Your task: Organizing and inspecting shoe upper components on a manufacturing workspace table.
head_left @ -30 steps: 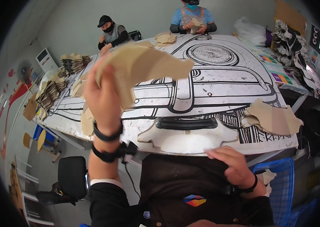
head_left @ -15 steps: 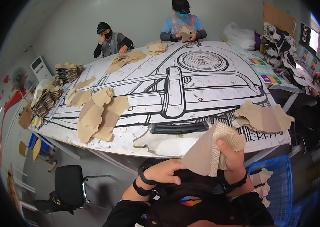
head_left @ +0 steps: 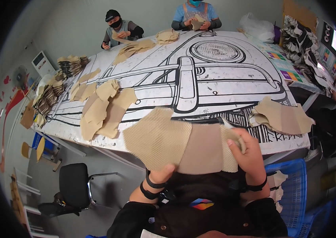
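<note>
Both hands hold one tan fabric piece [head_left: 176, 142] up in front of the chest, above the near edge of the surface [head_left: 215, 85]. The left hand [head_left: 161, 173] pinches its lower edge, thumb on the front; the right hand [head_left: 250, 154] is clamped on its right end, fingers curled over the top. The piece has a mesh-textured left part and a smoother, darker panel toward the right.

The held piece blocks the near strip of the surface, which bears a large black-and-white line drawing. Left of it lie overlapping tan cut pieces [head_left: 104, 109], well apart from the hands. To the right a loose heap of tan pieces [head_left: 281, 117] sits at the surface's near right corner. Stacks of darker pieces [head_left: 49, 95] line the far left edge. A blue plastic crate [head_left: 293, 190] stands just beside the right forearm, its contents mostly cut off. A black chair [head_left: 74, 184] stands below left.

Two other people sit at the far end, each handling tan pieces; their hands are too small to make out. The left hand's fingers are hidden behind the fabric.
</note>
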`<action>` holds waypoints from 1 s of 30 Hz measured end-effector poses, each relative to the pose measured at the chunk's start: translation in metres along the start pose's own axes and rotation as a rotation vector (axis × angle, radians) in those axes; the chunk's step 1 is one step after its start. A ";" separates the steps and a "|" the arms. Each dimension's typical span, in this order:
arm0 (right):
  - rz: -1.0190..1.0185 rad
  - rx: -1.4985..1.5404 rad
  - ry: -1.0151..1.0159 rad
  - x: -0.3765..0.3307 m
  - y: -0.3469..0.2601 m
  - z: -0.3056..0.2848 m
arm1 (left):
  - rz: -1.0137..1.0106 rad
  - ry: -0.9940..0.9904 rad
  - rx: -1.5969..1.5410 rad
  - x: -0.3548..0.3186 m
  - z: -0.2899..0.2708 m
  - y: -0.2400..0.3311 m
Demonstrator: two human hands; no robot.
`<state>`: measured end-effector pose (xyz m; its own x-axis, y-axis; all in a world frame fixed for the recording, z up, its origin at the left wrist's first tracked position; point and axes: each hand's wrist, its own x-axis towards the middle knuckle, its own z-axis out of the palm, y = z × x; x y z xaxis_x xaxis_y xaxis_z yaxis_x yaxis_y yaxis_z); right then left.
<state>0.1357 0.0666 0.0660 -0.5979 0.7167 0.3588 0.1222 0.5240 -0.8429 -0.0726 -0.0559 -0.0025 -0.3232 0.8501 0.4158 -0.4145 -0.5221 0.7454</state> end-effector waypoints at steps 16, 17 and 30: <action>-0.271 1.050 -0.235 -0.024 0.040 0.038 | 0.289 0.272 0.208 0.018 0.028 0.006; -0.269 0.801 -0.263 -0.025 0.041 0.041 | 0.278 0.275 0.207 0.017 0.027 0.004; -0.349 -0.192 0.306 0.003 0.049 0.058 | 0.019 0.109 0.919 0.025 -0.029 0.000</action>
<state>0.0937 0.0677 0.0027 -0.3727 0.5706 0.7317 0.1170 0.8112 -0.5730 -0.1057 -0.0373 -0.0072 -0.4206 0.8064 0.4158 0.4148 -0.2366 0.8786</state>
